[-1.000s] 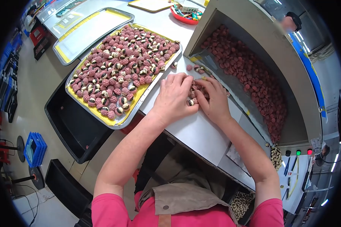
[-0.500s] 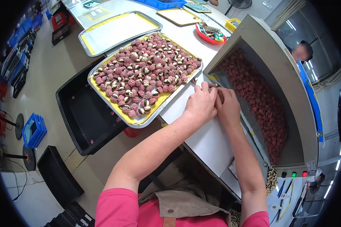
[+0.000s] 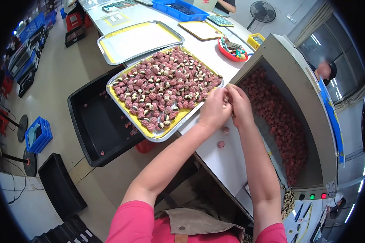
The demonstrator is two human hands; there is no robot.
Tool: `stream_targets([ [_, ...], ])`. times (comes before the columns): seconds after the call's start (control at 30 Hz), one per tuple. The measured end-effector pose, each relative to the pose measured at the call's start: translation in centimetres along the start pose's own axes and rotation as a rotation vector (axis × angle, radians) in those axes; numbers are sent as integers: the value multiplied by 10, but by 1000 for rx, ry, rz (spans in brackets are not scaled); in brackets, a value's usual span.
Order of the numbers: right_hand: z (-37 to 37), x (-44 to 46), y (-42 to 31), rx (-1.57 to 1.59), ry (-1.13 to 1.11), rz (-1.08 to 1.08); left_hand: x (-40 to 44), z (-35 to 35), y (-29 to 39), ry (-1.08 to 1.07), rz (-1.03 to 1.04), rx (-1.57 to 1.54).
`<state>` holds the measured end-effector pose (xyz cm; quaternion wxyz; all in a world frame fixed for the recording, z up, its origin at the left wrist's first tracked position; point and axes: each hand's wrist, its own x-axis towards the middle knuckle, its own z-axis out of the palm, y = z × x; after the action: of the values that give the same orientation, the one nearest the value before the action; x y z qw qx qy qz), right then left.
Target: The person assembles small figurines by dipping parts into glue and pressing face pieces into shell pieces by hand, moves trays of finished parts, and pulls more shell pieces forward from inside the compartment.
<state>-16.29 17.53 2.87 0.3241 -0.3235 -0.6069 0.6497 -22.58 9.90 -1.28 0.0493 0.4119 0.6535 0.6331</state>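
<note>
My left hand (image 3: 215, 109) and my right hand (image 3: 241, 106) meet over the white table, just off the corner of a metal tray (image 3: 152, 138). Both have their fingers bent and pinched together. Whatever small piece lies between the fingertips is mostly hidden. Raspberry-shaped pink pieces (image 3: 162, 87), many with dark and cream parts, fill the yellow-lined tray on my left. Below my hands, a small round pink piece (image 3: 221, 144) and another pink piece (image 3: 225, 130) rest on the tabletop. To the right, a grey box-like machine (image 3: 300, 93) holds a heap of red-pink pieces (image 3: 278, 121).
Beneath the tray sits a black bin (image 3: 97, 125) with a few stray pink pieces. Farther back are a yellow-edged tray (image 3: 140, 40), a red bowl of small items (image 3: 232, 52) and a blue crate (image 3: 178, 10). A person (image 3: 324, 71) is beyond the machine.
Both hands have turned and their fingers have shifted, still close together. Two pink pieces now show on the table below them. The whole view has shifted slightly.
</note>
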Motion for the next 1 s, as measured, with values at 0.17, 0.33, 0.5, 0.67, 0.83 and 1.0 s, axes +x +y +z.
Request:
stream_targets([
  [0.17, 75, 4, -22, 25, -141, -87, 18, -82, 25, 111, 106, 459],
  [0.33, 131, 21, -4, -153, -203, -288, 17, -121, 3, 123, -47, 991],
  [0.5, 110, -3, -5, -347, -229, -750, -6, -129, 16, 176, 155, 1145],
  [0.67, -6, -65, -3, -840, 132, -787, -19, -72, 22, -71, 403, 628],
  [0.83, -95, -126, -5, -1293, 266, -191, 2, 15, -3, -51, 402, 581],
  [1.0, -94, -115, 19, -1284, 355, -232, 20, 29, -18, -176, 322, 767],
])
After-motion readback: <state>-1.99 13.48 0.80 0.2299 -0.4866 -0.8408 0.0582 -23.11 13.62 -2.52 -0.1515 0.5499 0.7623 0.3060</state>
